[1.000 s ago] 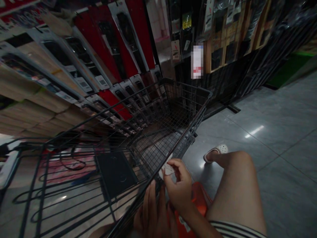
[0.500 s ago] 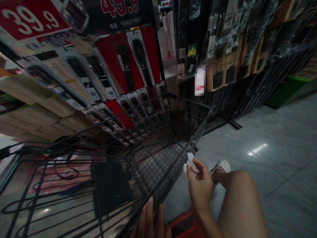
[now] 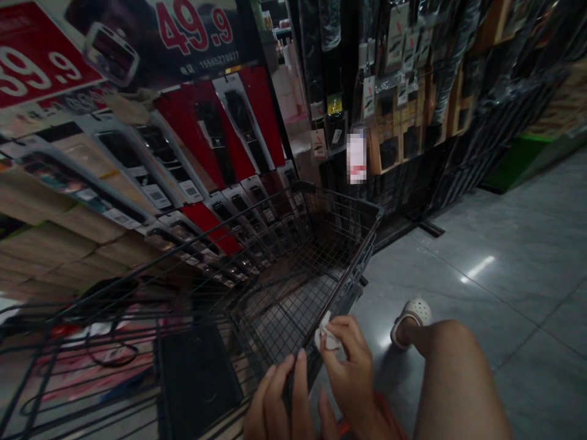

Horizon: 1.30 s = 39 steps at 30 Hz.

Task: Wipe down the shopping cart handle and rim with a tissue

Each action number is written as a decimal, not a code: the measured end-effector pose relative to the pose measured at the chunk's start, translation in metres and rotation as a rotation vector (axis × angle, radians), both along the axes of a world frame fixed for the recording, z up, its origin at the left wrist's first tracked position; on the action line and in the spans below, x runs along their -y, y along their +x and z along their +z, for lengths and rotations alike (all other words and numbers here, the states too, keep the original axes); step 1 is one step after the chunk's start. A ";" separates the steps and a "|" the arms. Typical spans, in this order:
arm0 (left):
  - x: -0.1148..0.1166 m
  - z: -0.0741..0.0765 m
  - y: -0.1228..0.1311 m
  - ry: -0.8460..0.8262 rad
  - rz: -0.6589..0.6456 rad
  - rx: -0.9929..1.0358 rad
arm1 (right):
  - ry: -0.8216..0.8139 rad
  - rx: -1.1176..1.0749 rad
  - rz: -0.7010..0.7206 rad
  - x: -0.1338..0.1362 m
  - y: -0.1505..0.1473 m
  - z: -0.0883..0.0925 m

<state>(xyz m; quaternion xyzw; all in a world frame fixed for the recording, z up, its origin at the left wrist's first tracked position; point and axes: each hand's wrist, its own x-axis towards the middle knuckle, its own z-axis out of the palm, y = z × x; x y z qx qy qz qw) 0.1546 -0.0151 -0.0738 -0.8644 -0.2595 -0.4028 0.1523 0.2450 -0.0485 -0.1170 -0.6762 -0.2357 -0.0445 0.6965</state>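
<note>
A crumpled white tissue [image 3: 324, 337] is pinched between the thumb and fingers of my right hand [image 3: 352, 370], beside the near rim of a dark wire shopping cart [image 3: 376, 214]. My left hand [image 3: 287, 403] is low in the middle, its fingers stretched out and slightly apart over that rim. Whether those fingers touch the bar I cannot tell. Most of the left palm is cut off by the lower edge. A black panel [image 3: 197, 379] is fixed in the cart's wire frame, left of my left hand.
Packaged goods [image 3: 238, 116] hang on a display beyond the cart, under price signs [image 3: 195, 27]. Black-wrapped items hang farther right, near a green bin [image 3: 520, 160]. A bare leg [image 3: 454, 379] with a white clog [image 3: 415, 315] is on the grey tiled floor [image 3: 518, 263]. Something orange-red [image 3: 389, 415] shows below.
My right hand has moved left and down with the tissue, closer to my left hand. More of my left hand's fingers now show. The view has shifted slightly.
</note>
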 end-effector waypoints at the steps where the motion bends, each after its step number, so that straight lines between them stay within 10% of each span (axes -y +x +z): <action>1: -0.001 -0.001 0.001 -0.018 0.013 -0.025 | 0.002 0.006 0.004 0.000 0.001 -0.002; 8: 0.000 -0.010 0.001 -0.047 0.096 -0.098 | -0.049 -0.222 -0.128 0.001 0.029 -0.013; 16: -0.003 -0.006 0.002 0.070 0.101 -0.149 | 0.042 -0.159 -0.112 -0.006 0.013 0.018; 30: 0.004 -0.008 0.001 -0.046 0.124 -0.115 | 0.034 -0.413 -0.187 0.011 0.041 0.000; 39: 0.001 -0.005 -0.002 0.037 0.113 -0.192 | 0.020 -0.055 -0.030 -0.005 0.035 0.012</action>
